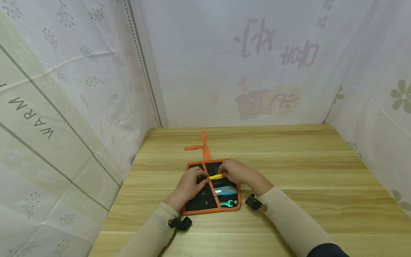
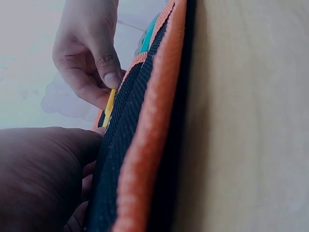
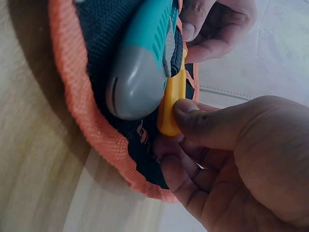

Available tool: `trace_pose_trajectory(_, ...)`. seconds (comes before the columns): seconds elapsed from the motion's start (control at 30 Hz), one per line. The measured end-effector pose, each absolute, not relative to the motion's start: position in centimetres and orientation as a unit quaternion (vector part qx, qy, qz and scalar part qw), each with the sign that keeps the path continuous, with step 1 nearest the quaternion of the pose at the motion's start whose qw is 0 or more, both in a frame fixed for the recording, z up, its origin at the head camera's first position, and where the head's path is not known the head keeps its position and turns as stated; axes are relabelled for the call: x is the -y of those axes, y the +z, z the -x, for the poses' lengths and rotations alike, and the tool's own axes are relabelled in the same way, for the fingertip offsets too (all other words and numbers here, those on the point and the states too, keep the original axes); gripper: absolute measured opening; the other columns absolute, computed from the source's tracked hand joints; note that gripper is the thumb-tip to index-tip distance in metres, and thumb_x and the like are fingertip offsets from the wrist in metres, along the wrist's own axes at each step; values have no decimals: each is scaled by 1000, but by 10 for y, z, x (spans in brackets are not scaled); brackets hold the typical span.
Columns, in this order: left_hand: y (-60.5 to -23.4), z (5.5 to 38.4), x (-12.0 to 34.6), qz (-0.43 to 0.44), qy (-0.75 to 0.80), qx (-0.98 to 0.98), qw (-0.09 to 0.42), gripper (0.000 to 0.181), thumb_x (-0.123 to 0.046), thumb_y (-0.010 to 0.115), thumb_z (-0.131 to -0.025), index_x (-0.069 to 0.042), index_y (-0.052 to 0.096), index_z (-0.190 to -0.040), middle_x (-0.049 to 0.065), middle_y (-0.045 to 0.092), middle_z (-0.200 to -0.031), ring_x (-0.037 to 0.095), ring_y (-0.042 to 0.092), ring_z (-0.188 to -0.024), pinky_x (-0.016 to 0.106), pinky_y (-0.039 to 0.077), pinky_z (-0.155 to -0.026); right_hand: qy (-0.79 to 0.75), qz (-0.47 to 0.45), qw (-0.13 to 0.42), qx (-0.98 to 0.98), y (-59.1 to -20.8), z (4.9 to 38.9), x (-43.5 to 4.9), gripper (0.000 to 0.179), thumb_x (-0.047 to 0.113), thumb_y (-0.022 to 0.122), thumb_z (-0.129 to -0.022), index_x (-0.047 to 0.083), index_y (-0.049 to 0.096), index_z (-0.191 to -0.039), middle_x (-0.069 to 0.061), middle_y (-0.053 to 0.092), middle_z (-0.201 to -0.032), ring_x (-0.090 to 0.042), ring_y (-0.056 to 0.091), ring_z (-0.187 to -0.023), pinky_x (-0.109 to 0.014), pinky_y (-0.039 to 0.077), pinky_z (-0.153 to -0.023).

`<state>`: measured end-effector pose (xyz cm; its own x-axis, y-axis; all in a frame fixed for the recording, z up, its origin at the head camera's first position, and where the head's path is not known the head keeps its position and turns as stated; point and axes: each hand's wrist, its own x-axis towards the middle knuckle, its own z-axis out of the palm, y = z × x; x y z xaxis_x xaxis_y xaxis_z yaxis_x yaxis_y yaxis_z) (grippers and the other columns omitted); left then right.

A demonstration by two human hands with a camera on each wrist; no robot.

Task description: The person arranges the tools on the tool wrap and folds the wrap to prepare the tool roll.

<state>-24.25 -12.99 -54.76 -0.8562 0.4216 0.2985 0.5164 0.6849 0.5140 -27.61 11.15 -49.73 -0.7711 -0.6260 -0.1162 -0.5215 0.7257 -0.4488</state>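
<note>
Green wrench (image 1: 228, 203) in black pouch (image 1: 199, 204), near side of fingers. Teal cutter (image 1: 226, 191) next, closer to fingers. Right hand (image 1: 237, 172): fingers pinch yellow handle (image 1: 216, 176). Left hand (image 1: 190, 181): fingers narrow at pocket edge; cannot tell if gripping. Orange straps (image 1: 206, 153) on surface (image 1: 273, 235), beyond fingers.

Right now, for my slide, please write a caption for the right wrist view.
Right hand pinches a yellow handle beside a teal-and-gray cutter in an orange-edged pouch, left hand nearby.

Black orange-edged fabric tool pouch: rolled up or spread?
Spread: the tool pouch lies open, pockets showing, orange cloth ties stretching from its far edge.
</note>
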Motion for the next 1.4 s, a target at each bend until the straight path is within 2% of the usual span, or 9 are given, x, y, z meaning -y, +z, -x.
trace_pose_trajectory(0.33,-549,242,130,253,-312,913,76,8,-22,81,-95,-22,77,-102,-10,65,-99,7,62,-87,28,55,-78,-180,312,127,-924,-495,274,-106,16,4,70,-101,17,78,-96,6,69,-95,-10,62,-83,-32,56,-79)
trace_pose_trajectory(0.63,-545,242,129,250,-313,913,71,7,-20,80,-96,-20,78,-103,-8,66,-99,10,62,-88,30,55,-78,-189,303,141,-923,-498,274,-104,19,0,65,-102,12,79,-104,5,71,-95,-10,64,-86,-33,57,-81)
trace_pose_trajectory(0.87,-546,242,129,253,-311,913,75,7,-20,80,-96,-20,78,-103,-8,66,-100,10,62,-88,29,55,-77,-200,296,143,-923,-498,272,-105,18,3,65,-103,13,80,-106,6,72,-97,-11,66,-89,-34,57,-83)
trace_pose_trajectory(1.17,-545,241,130,248,-308,916,65,8,-23,80,-96,-22,77,-103,-10,65,-99,8,61,-87,28,55,-77,-196,303,137,-923,-501,273,-108,14,10,67,-104,16,80,-104,7,70,-97,-7,63,-84,-31,55,-79)
trace_pose_trajectory(1.4,-544,241,131,250,-302,918,60,8,-23,80,-96,-22,77,-104,-9,64,-99,7,60,-85,27,54,-76,-217,297,122,-922,-498,268,-118,14,10,71,-101,12,79,-113,0,71,-112,-14,66,-96,-35,56,-85)
